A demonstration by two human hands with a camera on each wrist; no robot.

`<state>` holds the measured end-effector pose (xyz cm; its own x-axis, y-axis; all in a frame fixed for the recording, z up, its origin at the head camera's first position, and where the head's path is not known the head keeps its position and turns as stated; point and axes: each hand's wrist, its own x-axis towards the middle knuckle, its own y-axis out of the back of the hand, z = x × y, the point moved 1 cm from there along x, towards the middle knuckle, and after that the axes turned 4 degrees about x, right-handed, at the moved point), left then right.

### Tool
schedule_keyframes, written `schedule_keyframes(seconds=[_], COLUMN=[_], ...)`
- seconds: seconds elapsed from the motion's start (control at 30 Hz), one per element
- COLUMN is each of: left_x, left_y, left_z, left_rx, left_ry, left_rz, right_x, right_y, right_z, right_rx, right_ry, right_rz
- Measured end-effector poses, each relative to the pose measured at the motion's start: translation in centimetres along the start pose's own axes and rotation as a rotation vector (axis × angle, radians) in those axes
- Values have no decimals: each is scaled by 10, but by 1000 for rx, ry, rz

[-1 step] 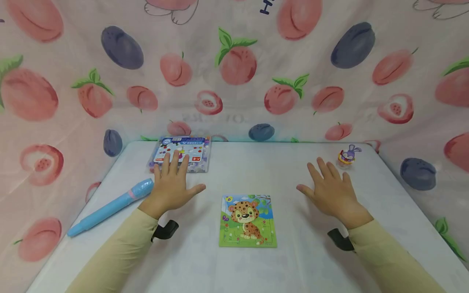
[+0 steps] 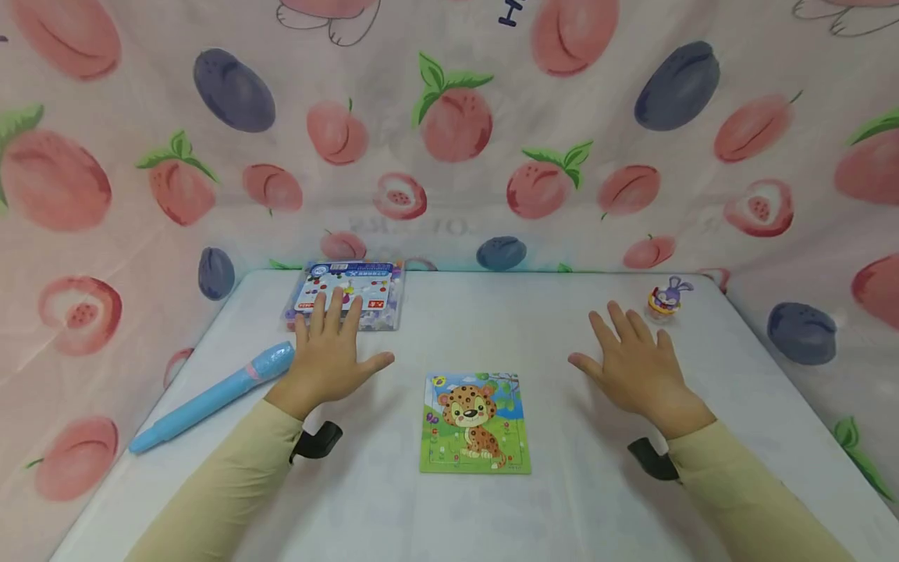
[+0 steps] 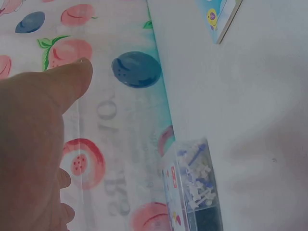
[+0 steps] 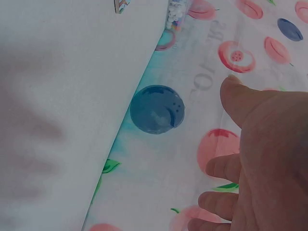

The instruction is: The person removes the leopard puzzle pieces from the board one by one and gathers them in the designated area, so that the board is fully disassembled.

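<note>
Head view: left hand (image 2: 326,367) and right hand (image 2: 639,375), both empty, are hovering with fingers spread wide on either side of a leopard picture board (image 2: 475,424) lying at lower center, steadiness probably serving the pose best.

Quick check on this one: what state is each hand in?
Left hand: open, fingers spread, holding nothing.
Right hand: open, also holding nothing.
</note>
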<state>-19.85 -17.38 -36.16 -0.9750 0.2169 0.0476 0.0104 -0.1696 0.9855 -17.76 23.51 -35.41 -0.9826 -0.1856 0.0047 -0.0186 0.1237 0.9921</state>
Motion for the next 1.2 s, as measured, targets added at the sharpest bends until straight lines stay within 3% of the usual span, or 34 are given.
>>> schedule_keyframes(seconds=[0.3, 0.63, 1.0, 1.2], left_x=[-3, 2, -1, 0], left_y=[-6, -23, -36, -44], left_z=[0, 11, 22, 25], left_rx=[-5, -110, -318, -386], left_ry=[7, -48, -108, -116], left_rz=[-37, 4, 10, 23], right_x=[-3, 5, 12, 16], right_y=[-6, -5, -11, -19], right_z=[0, -2, -8, -14], right_rx=[10, 47, 246, 350], right_ry=[9, 52, 138, 170], right_rz=[-3, 19, 102, 75])
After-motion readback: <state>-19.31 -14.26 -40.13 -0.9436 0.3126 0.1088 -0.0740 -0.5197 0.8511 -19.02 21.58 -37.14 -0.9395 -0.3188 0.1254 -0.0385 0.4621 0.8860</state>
